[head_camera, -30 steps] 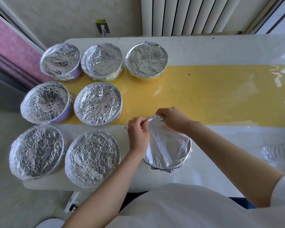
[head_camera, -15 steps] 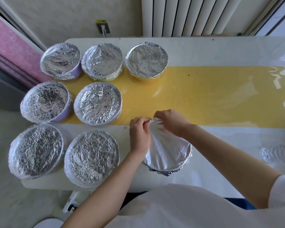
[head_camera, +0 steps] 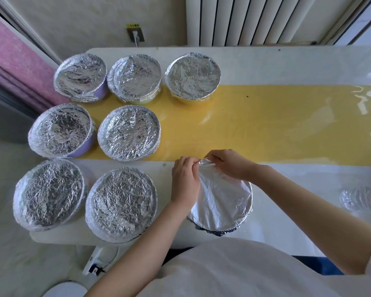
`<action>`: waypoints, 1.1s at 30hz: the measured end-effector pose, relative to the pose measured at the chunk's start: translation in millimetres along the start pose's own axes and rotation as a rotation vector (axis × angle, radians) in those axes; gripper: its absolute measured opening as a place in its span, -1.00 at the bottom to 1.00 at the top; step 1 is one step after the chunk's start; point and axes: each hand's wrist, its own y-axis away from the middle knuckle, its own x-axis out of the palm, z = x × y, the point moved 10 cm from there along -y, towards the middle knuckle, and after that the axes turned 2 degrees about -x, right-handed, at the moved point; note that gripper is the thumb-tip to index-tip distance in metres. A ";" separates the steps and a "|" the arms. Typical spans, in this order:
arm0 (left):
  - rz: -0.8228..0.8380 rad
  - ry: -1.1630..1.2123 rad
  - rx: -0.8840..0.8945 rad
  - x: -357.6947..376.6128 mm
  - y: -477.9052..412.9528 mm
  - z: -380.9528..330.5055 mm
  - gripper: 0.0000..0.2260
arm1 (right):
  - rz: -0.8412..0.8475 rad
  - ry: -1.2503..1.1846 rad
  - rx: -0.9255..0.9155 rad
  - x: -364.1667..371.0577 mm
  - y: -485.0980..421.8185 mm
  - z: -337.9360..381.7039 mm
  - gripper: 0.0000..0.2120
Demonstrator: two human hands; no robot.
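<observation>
Both hands are together at the far rim of the bowl [head_camera: 212, 231], fingers curled. The left hand [head_camera: 185, 181] and the right hand [head_camera: 227, 166] each pinch the raised far edge of the foil sheet [head_camera: 221, 202], their fingertips almost touching over a small peak of foil.

Over the last second that peak and both hands have come a little nearer the person, away from the yellow strip [head_camera: 266, 125], while the bowl and everything else kept their places. I take this to mean the loose far edge is being drawn down and folded over the rim. The cover looks close to done, with only this last stretch left to crimp.

The sheet is smooth and already hugs the near and right sides of the bowl, whose dark wall shows only along the near edge. The bowl stands on the white part of the desk [head_camera: 287, 61], on the person's side of the yellow strip and just short of its edge. It lies directly under the hands, and the left forearm crosses its left side.

Seven covered bowls [head_camera: 129, 132] with crumpled foil stand at the strip's left end: three along its far edge, two on it, two on its near side. A clear plastic bottle [head_camera: 360, 199] lies on the near side of the strip, towards its right end
</observation>
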 end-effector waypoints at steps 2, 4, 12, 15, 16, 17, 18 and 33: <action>0.049 0.050 -0.031 2.3 0.1 1.2 -0.86 | -0.040 -0.031 0.036 -2.6 2.6 -9.2 -0.74; 0.083 0.080 -0.062 3.2 1.3 1.3 -0.85 | -0.068 -0.055 0.051 -3.4 6.2 -15.7 -0.74; 0.090 0.066 -0.065 3.1 2.3 -1.3 -0.84 | -0.130 0.019 0.018 -4.8 14.3 -16.0 -0.76; 0.087 0.069 -0.054 1.5 2.9 -1.7 -0.84 | -0.082 0.122 -0.031 -2.2 9.0 -4.8 -0.77; 0.086 0.073 -0.051 1.5 3.0 -1.5 -0.84 | -0.085 0.126 -0.036 -1.0 7.4 -3.0 -0.78; 0.087 0.075 -0.049 1.6 3.6 -1.5 -0.84 | -0.099 0.124 -0.040 -0.2 6.4 -1.4 -0.78; 0.088 0.077 -0.048 1.5 4.3 -1.8 -0.84 | -0.117 0.125 -0.045 0.7 5.5 -0.8 -0.79; 0.077 0.044 -0.018 0.8 8.7 -4.6 -0.84 | -0.101 0.399 -0.183 7.0 10.6 18.0 -0.76</action>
